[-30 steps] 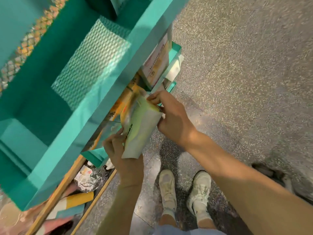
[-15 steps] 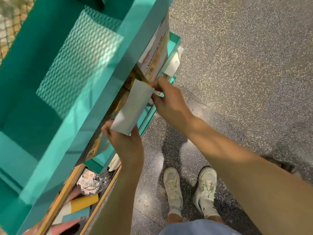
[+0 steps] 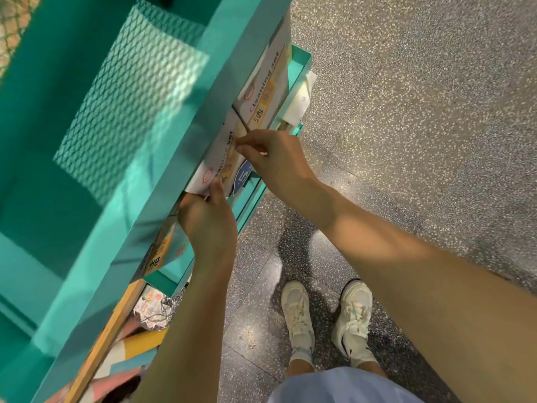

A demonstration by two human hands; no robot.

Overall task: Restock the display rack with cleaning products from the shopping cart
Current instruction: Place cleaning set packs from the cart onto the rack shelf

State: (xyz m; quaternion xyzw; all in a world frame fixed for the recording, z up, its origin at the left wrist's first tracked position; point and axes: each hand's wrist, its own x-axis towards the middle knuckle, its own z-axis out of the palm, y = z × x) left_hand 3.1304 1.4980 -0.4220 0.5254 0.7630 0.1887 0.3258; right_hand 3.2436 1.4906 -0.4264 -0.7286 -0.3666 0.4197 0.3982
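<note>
- The pack (image 3: 216, 167), a white box with "set" printed on it, stands on the teal rack's (image 3: 162, 158) second shelf, mostly tucked under the top shelf's front lip, so this item looks nearly placed.
- Another pack of the same kind (image 3: 266, 94) already stands just beside it at about 1 o'clock, and a further one (image 3: 167, 248) shows lower at 7 o'clock, so part of the shelf appears stocked.
- Left to do, as I judge it: seat this pack square, let go, and go for more; the cart is not in view, so how much stock remains cannot be told.
- The left hand (image 3: 207, 222) sits at the pack's 6 o'clock end, thumb lying up along its face and fingers curled under the lower edge, holding it.
- The right hand (image 3: 273, 161) sits at the pack's 3 o'clock side; its fingertips (image 3: 242, 142) pinch the pack's upper right edge, close to the gap between the two packs.
- Both hands touch the pack; neither is wide.
- A bin of mixed goods (image 3: 151, 312) lies below the rack at 7 o'clock, and two white shoes (image 3: 325, 318) stand on the speckled floor (image 3: 406, 112).
</note>
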